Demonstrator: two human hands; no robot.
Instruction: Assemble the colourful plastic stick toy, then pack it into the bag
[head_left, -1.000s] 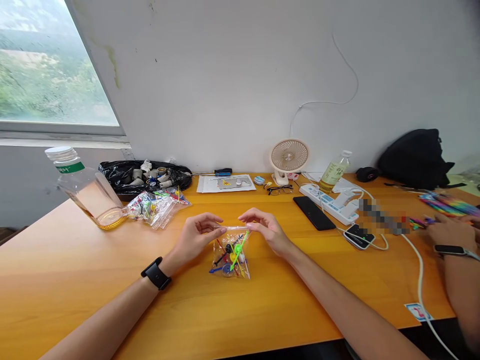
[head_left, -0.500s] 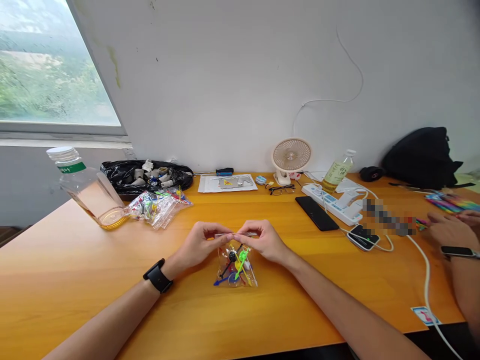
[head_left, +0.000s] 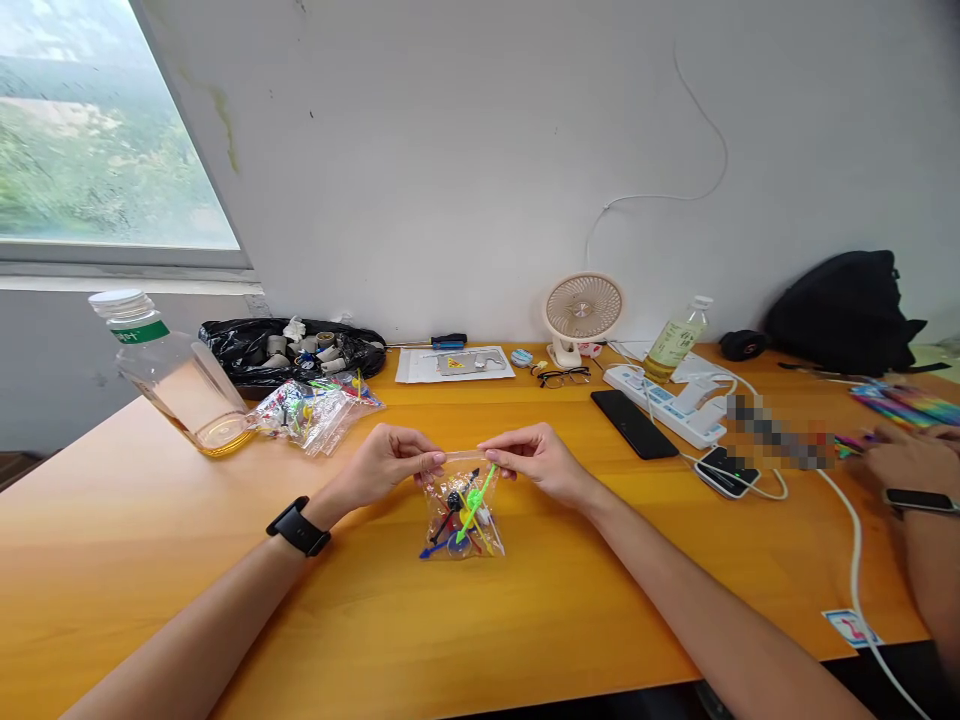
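Note:
A small clear zip bag point(head_left: 442, 545) hangs upright between my two hands, just over the wooden desk point(head_left: 360, 630). Inside it show several plastic arrow spinners in green, black, blue and yellow, the green spinner point(head_left: 474, 500) foremost. My left hand point(head_left: 391, 462) pinches the bag's top left corner between thumb and fingers. At the top right corner, my right hand point(head_left: 536, 462) has the same pinch. The zip edge is stretched between the fingertips. More filled zip bags point(head_left: 322, 415) lie on the desk beyond my left hand.
A large bottle point(head_left: 180, 380) stands left, beside a black plastic bag point(head_left: 225, 350) of rolls. Along the wall are a fan point(head_left: 583, 310), glasses point(head_left: 562, 378) and a drink bottle point(head_left: 675, 345). A phone point(head_left: 632, 424) and power strip point(head_left: 664, 405) lie right, near another person's hand point(head_left: 911, 470).
My hands have moved apart from the middle of the bag's top edge to its corners, drawing it straight. The bag has shifted slightly up and left.

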